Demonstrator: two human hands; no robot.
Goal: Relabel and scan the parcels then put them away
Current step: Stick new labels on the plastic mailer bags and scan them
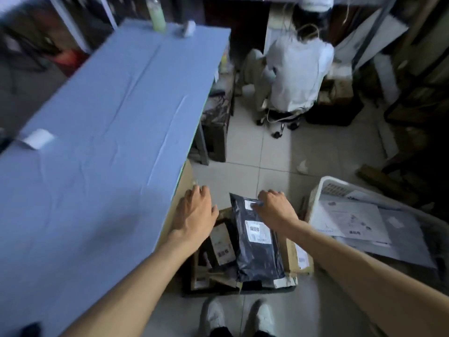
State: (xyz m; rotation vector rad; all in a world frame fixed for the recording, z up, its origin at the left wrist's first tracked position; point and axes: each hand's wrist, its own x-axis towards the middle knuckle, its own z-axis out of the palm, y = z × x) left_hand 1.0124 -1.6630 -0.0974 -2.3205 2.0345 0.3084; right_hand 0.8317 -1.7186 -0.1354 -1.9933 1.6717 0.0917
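A black plastic parcel bag (257,254) with a white label (258,231) lies on top of an open cardboard box (295,260) on the floor in front of me. My right hand (275,206) grips the bag's top edge beside a small white sticker (250,205). My left hand (195,211) hovers above the box's left side with relaxed fingers, holding nothing. More labelled parcels (222,243) lie in the box beneath the bag.
A table under a blue cloth (102,132) fills the left, with a white label slip (38,138) and a bottle (156,15) on it. A white basket (323,188) of grey parcels stands at the right. A person (296,74) crouches beyond on the tiled floor.
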